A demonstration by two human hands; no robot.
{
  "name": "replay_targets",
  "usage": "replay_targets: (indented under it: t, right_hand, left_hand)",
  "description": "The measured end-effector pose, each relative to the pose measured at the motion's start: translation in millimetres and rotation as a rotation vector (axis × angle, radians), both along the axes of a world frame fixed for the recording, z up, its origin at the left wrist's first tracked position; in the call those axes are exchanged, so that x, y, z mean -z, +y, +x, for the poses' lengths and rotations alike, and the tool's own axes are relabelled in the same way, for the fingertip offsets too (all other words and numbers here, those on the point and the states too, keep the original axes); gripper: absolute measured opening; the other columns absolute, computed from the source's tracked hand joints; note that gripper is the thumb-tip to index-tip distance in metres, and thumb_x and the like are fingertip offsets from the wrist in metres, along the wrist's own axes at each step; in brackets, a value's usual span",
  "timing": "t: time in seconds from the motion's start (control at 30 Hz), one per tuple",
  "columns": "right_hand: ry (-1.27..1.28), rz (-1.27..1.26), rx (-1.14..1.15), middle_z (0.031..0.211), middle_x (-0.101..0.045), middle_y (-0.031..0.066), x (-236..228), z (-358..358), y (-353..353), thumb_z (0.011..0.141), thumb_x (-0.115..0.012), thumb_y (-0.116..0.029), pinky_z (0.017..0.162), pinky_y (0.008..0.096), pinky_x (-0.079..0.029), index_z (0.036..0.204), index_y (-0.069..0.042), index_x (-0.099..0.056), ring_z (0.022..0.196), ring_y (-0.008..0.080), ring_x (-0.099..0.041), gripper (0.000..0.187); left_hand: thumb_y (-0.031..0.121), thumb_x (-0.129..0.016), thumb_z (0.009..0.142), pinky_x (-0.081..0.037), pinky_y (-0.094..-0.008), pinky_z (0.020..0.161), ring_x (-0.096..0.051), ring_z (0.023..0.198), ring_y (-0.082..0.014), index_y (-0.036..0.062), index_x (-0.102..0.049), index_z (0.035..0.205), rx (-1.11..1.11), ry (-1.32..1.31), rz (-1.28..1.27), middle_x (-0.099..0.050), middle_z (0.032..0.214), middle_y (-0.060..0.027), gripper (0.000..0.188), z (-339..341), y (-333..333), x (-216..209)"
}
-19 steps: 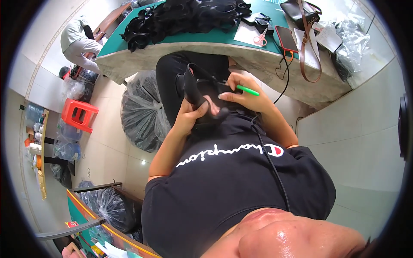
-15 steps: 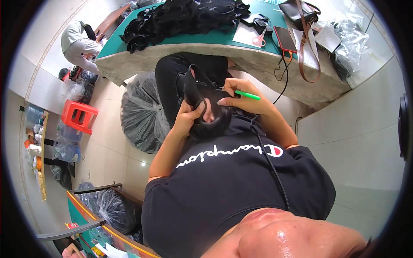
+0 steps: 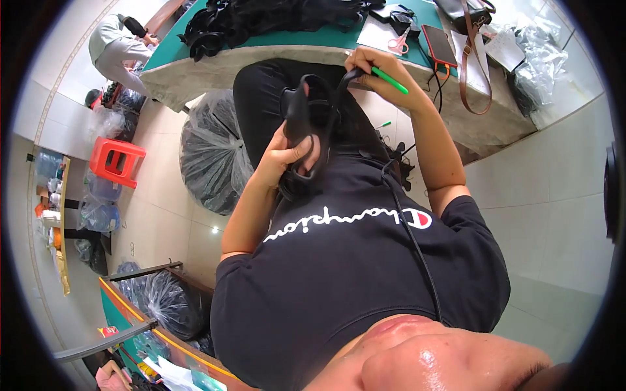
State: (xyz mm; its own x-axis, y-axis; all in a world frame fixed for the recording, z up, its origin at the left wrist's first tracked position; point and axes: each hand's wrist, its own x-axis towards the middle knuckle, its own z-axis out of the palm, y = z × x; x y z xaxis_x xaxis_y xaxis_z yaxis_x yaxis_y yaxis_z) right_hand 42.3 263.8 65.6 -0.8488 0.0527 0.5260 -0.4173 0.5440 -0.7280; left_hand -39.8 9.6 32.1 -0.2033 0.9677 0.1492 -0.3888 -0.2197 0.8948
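Note:
My left hand (image 3: 287,158) is closed around a black, leather-like shoe upper (image 3: 298,122) with large openings, held over my lap. Some of its fingers show through the lower opening. Up and to the right, near the table edge, my right hand (image 3: 373,62) pinches the end of a black strap (image 3: 343,83) that stretches from the upper. A slim bright green pen-shaped tool (image 3: 391,81) lies in the same right hand, its tip hidden by the fingers.
On the green-topped table (image 3: 287,43) lie a pile of black pieces (image 3: 261,21), pink scissors (image 3: 398,44), a phone (image 3: 435,47) with a cable, and a bag. A plastic-wrapped bundle (image 3: 212,156) and a red stool (image 3: 117,161) stand left. Another person (image 3: 117,52) bends at far left.
My right hand has moved up and to the right, away from the upper, drawing the strap out with it. The left hand keeps its hold on the upper, slightly higher in view.

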Motion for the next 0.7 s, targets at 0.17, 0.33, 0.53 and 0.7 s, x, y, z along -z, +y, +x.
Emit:
replay_targets:
  t: [0.17, 0.33, 0.53, 0.7]
  right_hand:
    - [0.046, -0.102, -0.112, 0.082, -0.045, 0.0046, 3, 12, -27, 0.069, -0.055, 0.017, 0.075, 0.0233, -0.039, 0.074, -0.007, -0.031, 0.078, 0.0146, -0.042, 0.035]
    - [0.098, 0.01, -0.111, 0.088, -0.054, 0.0103, -2, 24, -51, 0.063, -0.058, 0.013, 0.074, 0.0296, -0.042, 0.072, -0.007, -0.031, 0.079, 0.0236, -0.05, 0.035]
    - [0.198, 0.089, -0.217, 0.084, -0.055, 0.0111, -11, 29, -71, 0.065, -0.064, 0.008, 0.067, 0.0303, -0.043, 0.071, -0.007, -0.031, 0.074, 0.026, -0.053, 0.036]
    - [0.146, -0.093, -0.195, 0.084, -0.056, 0.0103, -10, 33, -75, 0.076, -0.062, 0.006, 0.066, 0.0268, -0.041, 0.071, -0.008, -0.032, 0.07, 0.0204, -0.05, 0.034]
  left_hand:
    - [0.011, -0.056, 0.09, -0.042, -0.0205, 0.052, -0.051, 0.056, -0.0091, 0.0102, -0.013, 0.148, -0.224, -0.049, 0.093, -0.054, 0.1, -0.0101, 0.072, 2, 3, 7]
    - [0.0, -0.063, 0.08, -0.041, -0.0202, 0.049, -0.051, 0.058, -0.007, -0.0016, -0.032, 0.14, -0.495, 0.083, 0.015, -0.056, 0.106, -0.0078, 0.067, 8, 13, 7]
    - [-0.002, -0.065, 0.078, -0.042, -0.0213, 0.046, -0.052, 0.051, -0.01, -0.0045, -0.045, 0.127, -0.474, 0.032, 0.102, -0.062, 0.076, -0.007, 0.053, 9, 12, 4]
    - [-0.001, -0.067, 0.078, -0.043, -0.0212, 0.046, -0.053, 0.049, -0.0118, -0.0024, -0.052, 0.111, -0.576, -0.038, 0.15, -0.06, 0.072, -0.0049, 0.037, 11, 22, 9]
